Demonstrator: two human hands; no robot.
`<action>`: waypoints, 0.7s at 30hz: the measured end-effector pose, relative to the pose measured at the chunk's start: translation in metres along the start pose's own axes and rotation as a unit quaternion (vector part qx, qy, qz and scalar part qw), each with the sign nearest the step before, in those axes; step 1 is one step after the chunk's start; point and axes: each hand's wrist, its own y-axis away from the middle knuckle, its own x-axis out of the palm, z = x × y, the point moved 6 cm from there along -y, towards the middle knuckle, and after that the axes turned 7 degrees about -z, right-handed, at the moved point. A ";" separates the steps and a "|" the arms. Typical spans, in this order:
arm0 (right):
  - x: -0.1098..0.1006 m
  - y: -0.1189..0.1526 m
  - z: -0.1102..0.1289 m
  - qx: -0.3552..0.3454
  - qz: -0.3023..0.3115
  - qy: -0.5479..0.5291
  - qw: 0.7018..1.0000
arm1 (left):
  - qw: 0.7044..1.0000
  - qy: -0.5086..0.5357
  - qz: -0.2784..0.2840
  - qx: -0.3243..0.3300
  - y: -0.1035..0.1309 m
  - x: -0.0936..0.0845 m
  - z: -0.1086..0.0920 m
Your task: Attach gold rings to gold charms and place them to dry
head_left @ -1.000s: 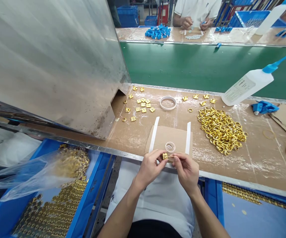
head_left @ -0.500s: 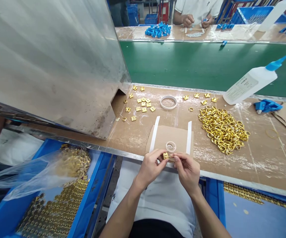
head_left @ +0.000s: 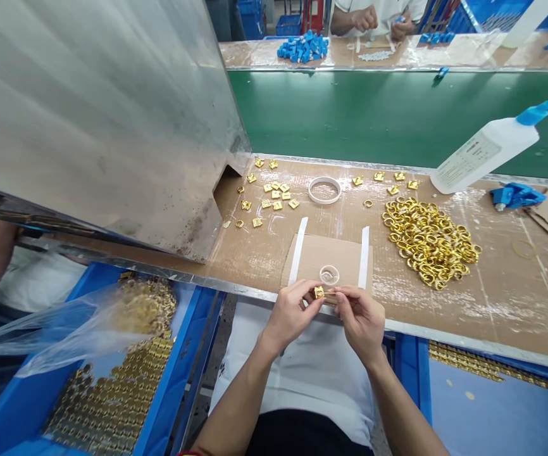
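Between the fingertips of my left hand is a small gold square piece. My right hand pinches a thin stick whose tip reaches the gold piece. Both hands are over the table's front edge. Just beyond them a small clear round dish rests on a cardboard sheet held by white tape strips. Farther right lies a large pile of gold rings. Loose gold square pieces are scattered on the left, near a white ring.
A big metal panel stands at left. A white bottle with a blue nozzle and blue clips are at right. Blue trays with gold parts sit below. Across a green belt, another person's hands work.
The view has shifted slightly. My hands stay close together, still holding the gold piece and the stick. Across the belt, the other person's hands have moved a little.
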 end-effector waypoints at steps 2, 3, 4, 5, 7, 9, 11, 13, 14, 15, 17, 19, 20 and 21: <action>0.000 0.000 -0.001 0.007 0.005 0.010 1.000 | 1.000 0.001 0.001 0.003 0.000 0.000 0.000; 0.000 0.001 -0.001 0.011 0.006 0.012 1.000 | 1.000 0.001 0.001 0.003 0.000 0.000 -0.001; 0.000 0.001 -0.001 0.013 0.005 0.011 1.000 | 1.000 0.000 0.002 0.003 0.000 0.000 -0.001; 0.000 0.001 -0.001 0.013 0.003 0.007 1.000 | 1.000 -0.001 0.002 0.003 0.000 0.000 -0.001; -0.001 0.001 -0.001 0.013 -0.001 -0.002 1.000 | 1.000 -0.004 0.003 0.002 0.000 0.000 -0.001; -0.001 0.001 0.000 0.014 -0.001 -0.004 1.000 | 1.000 -0.005 0.002 0.002 0.001 0.001 -0.001; -0.001 0.000 0.000 0.016 0.000 -0.001 1.000 | 1.000 -0.005 0.000 0.001 0.001 0.001 0.000; 0.000 0.000 0.001 0.015 0.002 0.001 1.000 | 1.000 -0.005 0.000 0.000 0.001 0.001 0.000; 0.000 0.000 0.002 0.013 0.001 -0.001 1.000 | 1.000 -0.005 0.000 0.000 0.001 0.001 0.000; 0.000 -0.001 0.002 0.010 0.000 -0.004 1.000 | 1.000 -0.005 0.000 0.001 0.001 0.001 0.000; -0.001 0.000 0.002 0.008 -0.002 -0.011 1.000 | 1.000 -0.006 0.001 0.004 0.001 0.001 0.000; -0.001 0.000 0.001 0.013 -0.004 -0.013 1.000 | 1.000 -0.008 0.003 0.005 0.000 0.001 -0.001; -0.001 0.001 0.001 0.016 -0.004 -0.012 1.000 | 1.000 -0.008 0.004 0.005 0.000 0.001 -0.001; -0.001 0.001 0.000 0.018 -0.004 -0.011 1.000 | 1.000 -0.009 0.005 0.005 0.000 0.001 0.000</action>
